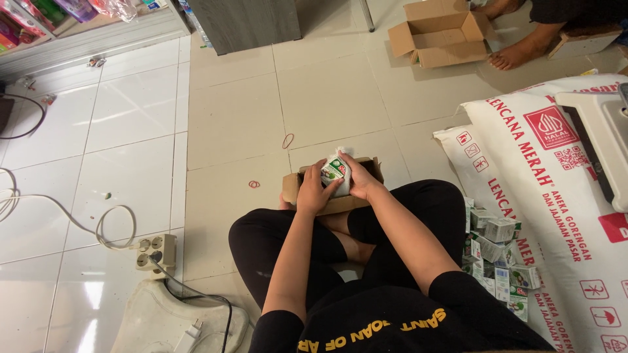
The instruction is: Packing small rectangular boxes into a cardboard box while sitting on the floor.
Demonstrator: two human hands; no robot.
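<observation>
- Person seated cross-legged on the tiled floor (229, 124), head view looking down at both hands.
- Left hand (313, 191) and right hand (359, 178) both closed around one small white pack (335, 172) with green and red print; left grips its near-left side, right wraps its right side, fingers curled.
- Pack sits above a small open cardboard box (335, 204) that rests on the floor right at the shins. Can't tell whether the pack's bottom touches the box.
- Pack long axis runs roughly away from the person, top end pointing toward the far side of the floor, slightly tilted right; printed face turned up-left toward the camera.
- Pile of small white-and-green cartons (498, 258) on the floor at the person's right knee, up against a large white printed sack (556, 216).
- Two red rubber bands on the tiles: one (287, 140) beyond the box, one (254, 184) to its left.
- Power strip (156, 251) with white cable near the left knee.
- Second, larger open cardboard box (441, 34) far side, next to another person's bare foot (517, 55).
</observation>
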